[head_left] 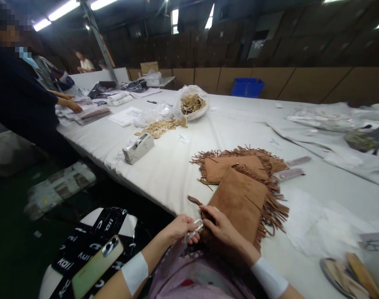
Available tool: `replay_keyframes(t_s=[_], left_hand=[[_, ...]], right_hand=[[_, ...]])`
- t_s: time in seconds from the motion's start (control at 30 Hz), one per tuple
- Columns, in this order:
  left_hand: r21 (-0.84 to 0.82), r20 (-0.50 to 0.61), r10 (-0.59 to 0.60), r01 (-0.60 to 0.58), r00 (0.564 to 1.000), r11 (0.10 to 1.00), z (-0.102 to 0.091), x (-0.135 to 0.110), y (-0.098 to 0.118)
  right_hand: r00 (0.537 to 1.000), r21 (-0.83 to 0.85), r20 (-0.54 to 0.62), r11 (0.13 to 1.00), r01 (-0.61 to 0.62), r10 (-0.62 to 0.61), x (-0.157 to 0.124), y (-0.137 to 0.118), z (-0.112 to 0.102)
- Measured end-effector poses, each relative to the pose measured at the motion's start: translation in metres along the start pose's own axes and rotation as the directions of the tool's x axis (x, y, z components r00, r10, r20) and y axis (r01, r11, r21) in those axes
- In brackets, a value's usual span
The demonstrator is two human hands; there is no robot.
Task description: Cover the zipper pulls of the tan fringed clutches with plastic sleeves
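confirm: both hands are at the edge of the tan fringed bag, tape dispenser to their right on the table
No: the head view shows the tape dispenser to their left. The left hand and right hand are at the edge of the bag.

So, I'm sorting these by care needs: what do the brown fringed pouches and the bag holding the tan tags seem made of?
The fringed pouches look like suede, real or faux I can't tell: matte, napped tan surface, edges cut into soft strips. The bag looks like thin clear plastic film: glossy, crumpled, contents showing through.
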State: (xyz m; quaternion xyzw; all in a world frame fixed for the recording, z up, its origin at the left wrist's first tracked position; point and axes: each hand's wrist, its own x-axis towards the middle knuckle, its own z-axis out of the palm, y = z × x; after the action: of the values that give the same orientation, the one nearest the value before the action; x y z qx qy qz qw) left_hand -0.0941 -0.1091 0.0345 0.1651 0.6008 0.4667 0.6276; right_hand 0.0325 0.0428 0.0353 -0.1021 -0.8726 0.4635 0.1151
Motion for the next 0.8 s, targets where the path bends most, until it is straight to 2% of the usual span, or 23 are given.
replay_keyframes(t_s=[0.2, 0.37, 0.43, 0.57, 0.8], left_hand=[[0.033, -0.142, 0.045, -0.041, 0.989, 0.999, 0.007, -0.002, -0.007], [0.116, -0.287, 0.143, -0.114, 0.947, 0.987, 0.013, -0.007, -0.009], [0.147, -0.319, 0.176, -0.135, 0.931, 0.980, 0.015, -0.011, -0.007], [0.161, -0.323, 0.195, -0.149, 0.926, 0.976, 0.016, -0.020, 0.001], [0.166, -0.304, 0.217, -0.173, 0.927, 0.971, 0.016, -0.022, 0.015]], right_hand=[[0.997, -0.009, 0.081, 1.000, -0.017, 0.017, 0.009, -0.009, -0.009], [0.974, -0.168, 0.211, 0.979, 0.119, -0.083, 0.028, -0.020, -0.011], [0.958, -0.217, 0.274, 0.966, 0.143, -0.081, 0.037, -0.023, -0.011], [0.944, -0.228, 0.328, 0.969, 0.095, -0.015, 0.050, -0.025, -0.012], [0.957, -0.255, 0.289, 0.965, 0.061, 0.016, 0.047, -0.020, -0.006]])
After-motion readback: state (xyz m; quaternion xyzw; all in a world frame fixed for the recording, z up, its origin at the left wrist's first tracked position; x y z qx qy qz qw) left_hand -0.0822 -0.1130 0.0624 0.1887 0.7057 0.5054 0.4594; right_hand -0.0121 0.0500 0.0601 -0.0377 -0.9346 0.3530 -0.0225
